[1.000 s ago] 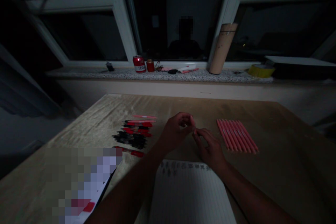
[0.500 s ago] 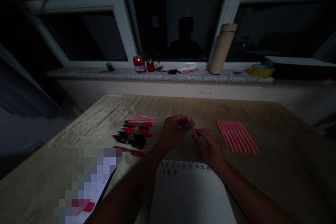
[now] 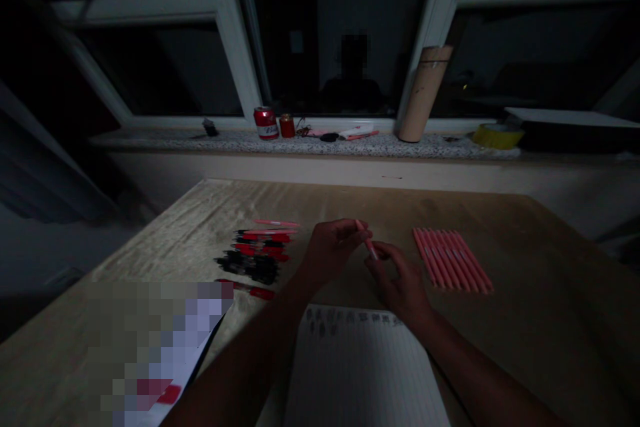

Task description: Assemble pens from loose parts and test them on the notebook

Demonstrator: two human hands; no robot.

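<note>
While the notebook (image 3: 367, 373) lies nearest me, my right hand (image 3: 400, 278), just beyond and closer to the pencil row (image 3: 453, 260), pinches the near end of a pink pencil (image 3: 371, 247), which slants away leftward into my left hand (image 3: 334, 245), fingers barely parted around it.

The left forearm (image 3: 260, 330) and right forearm (image 3: 470, 363), both bare, reached in from the lower edge and converged ahead. The left hand (image 3: 334, 245) was curled, thumb and fingers pinched together; the right hand (image 3: 401, 277) — slightly nearer the body — pinched too, fingers bent, tips just beside the left's.
</note>
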